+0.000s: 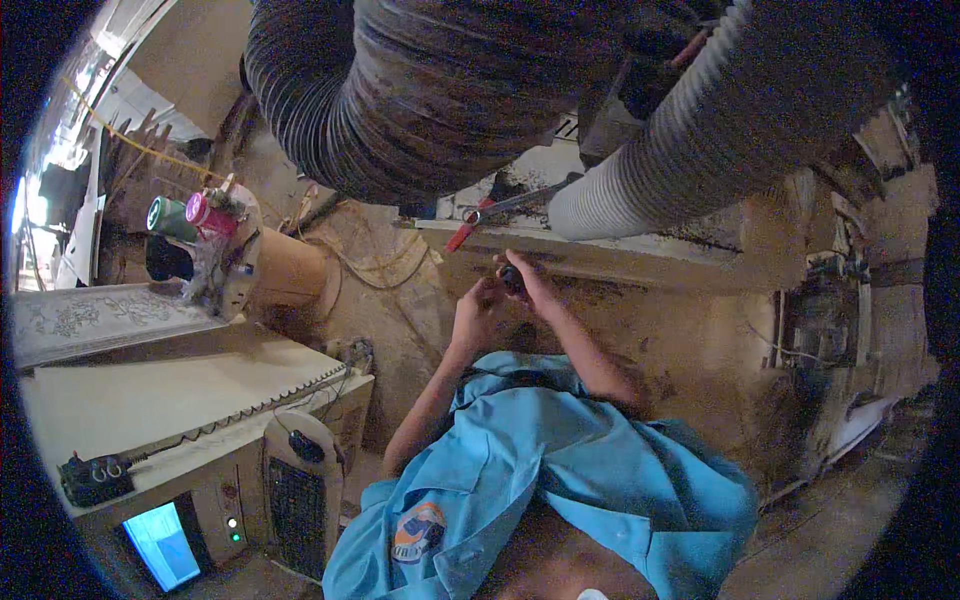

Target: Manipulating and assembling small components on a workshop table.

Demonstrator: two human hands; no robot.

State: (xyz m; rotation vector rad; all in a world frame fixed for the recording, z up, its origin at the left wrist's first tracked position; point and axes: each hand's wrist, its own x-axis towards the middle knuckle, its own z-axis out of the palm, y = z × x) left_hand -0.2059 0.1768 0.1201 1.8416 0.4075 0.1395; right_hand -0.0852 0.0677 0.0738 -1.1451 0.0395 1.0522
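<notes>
My two hands are close together in front of my waist, just short of the pale machine bed's edge. A small, dark, rounded part [512,278] shows between them, and its exact kind cannot be made out. The fingers of my right hand [536,284] are closed round it. My left hand [482,302] is right beside it with curled fingers, and whatever is in them is hidden. Beyond my hands, a metal wrench [520,201] lies on the machine bed [600,250]. A red tool or handle [462,236] rests by the wrench, over the bed's edge.
Overhead hang a thick dark ribbed hose [440,90] and a grey ribbed hose [640,180]. At left stands a control cabinet [170,385] with a lit screen [162,545], a keyboard [297,515] and a corded handset [95,480]. Green [172,217] and pink [212,215] spools sit behind it.
</notes>
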